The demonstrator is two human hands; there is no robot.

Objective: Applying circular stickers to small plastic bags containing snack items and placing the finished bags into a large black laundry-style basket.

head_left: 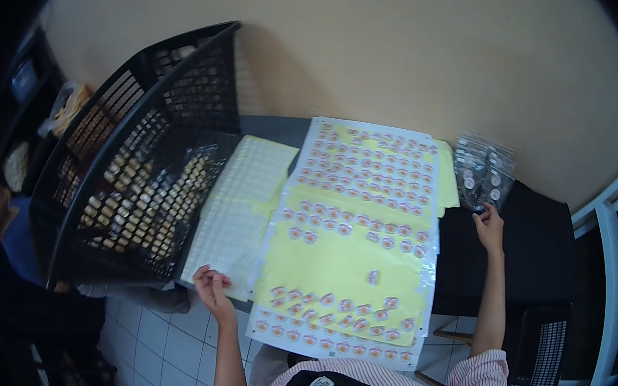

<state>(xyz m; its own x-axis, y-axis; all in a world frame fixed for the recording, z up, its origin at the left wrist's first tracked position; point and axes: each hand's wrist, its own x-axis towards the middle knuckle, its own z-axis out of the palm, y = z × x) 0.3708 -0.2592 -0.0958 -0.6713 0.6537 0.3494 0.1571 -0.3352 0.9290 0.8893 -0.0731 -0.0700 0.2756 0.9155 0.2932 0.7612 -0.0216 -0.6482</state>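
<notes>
My right hand (490, 226) reaches to the right side, its fingertips closed on the lower edge of a small clear bag (493, 178) with round labels, among several such bags against the wall. My left hand (213, 287) is over the lower corner of a pale gridded backing sheet (236, 184), fingers loosely bent and apart, holding nothing. Between my hands lie large sticker sheets (357, 156) with rows of small round pink and orange labels, some yellow backing (328, 257) showing bare.
A large black plastic basket (135, 105) holding many small packed items stands at left. Behind it a person in blue (15, 241) sits near dark shelves (24, 77). A black surface (518, 263) extends right, beside a white frame (611, 256). The wall (385, 49) rises behind the table.
</notes>
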